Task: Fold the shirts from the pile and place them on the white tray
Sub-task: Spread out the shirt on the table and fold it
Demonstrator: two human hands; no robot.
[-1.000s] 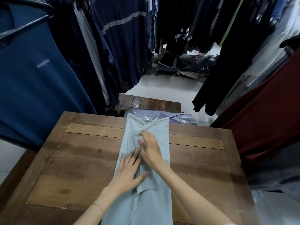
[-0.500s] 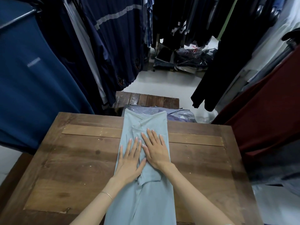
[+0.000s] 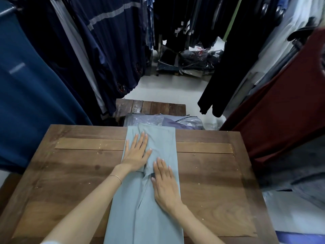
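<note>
1. Closest in, the shirt [image 3: 140, 217] drops over the near edge of the table [image 3: 70, 173]. It is a long, narrow strip of pale grey-blue cloth with both sides folded in to the middle.
2. Its long axis runs straight away from the person, down the centre of the table, and the far end reaches the far edge.
3. Right hand [image 3: 164, 185]: palm down, fingers straight and close together, flat on the right half of the strip. It's the nearer one.
4. Left hand [image 3: 136, 154]: further up the strip, also flat with fingers a little spread, on the left half. There's a thin bracelet [image 3: 117, 177] at the wrist.
5. Neither hand grips or pinches anything; both are open palms pressing cloth to wood.
6. This looks like smoothing before a crosswise fold. The strip lies lengthways under both hands, so one end has to travel along that axis. The right hand sits closer to the hanging end, the left closer to the far end.
7. Just past the far edge lie clear plastic bags [image 3: 149, 119], with a slatted bench [image 3: 158, 107] behind them.
8. Further back, hanging clothes [image 3: 114, 41] crowd both sides above a pale floor [image 3: 175, 88]. The tray isn't in view.
</note>
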